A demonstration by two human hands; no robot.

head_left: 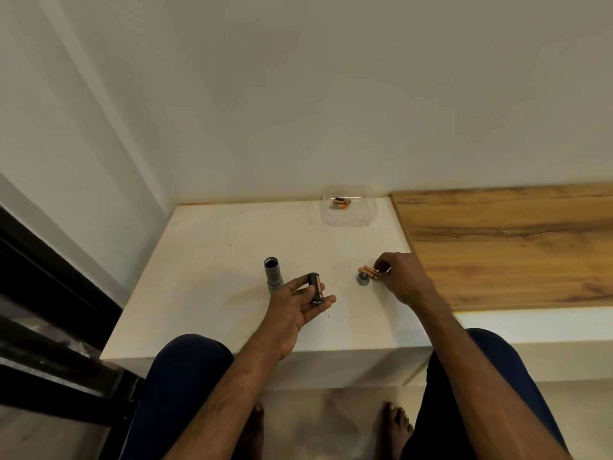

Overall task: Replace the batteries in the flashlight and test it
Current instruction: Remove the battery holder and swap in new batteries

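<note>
Step in hand looks like the battery swap itself; left hand is lying palm-up over the white table, fingers curled round the black battery holder, which is showing an orange-copper cell in one slot. Right hand is reaching down with fingertips pinching at loose batteries lying just beside the tail cap; whether a cell is actually gripped, cannot tell. Flashlight body is lying open-ended just left of the left hand. Clear tray at the back is holding more batteries. Next move probably calls for matching polarity while seating a cell. Labels too small to read.
</note>
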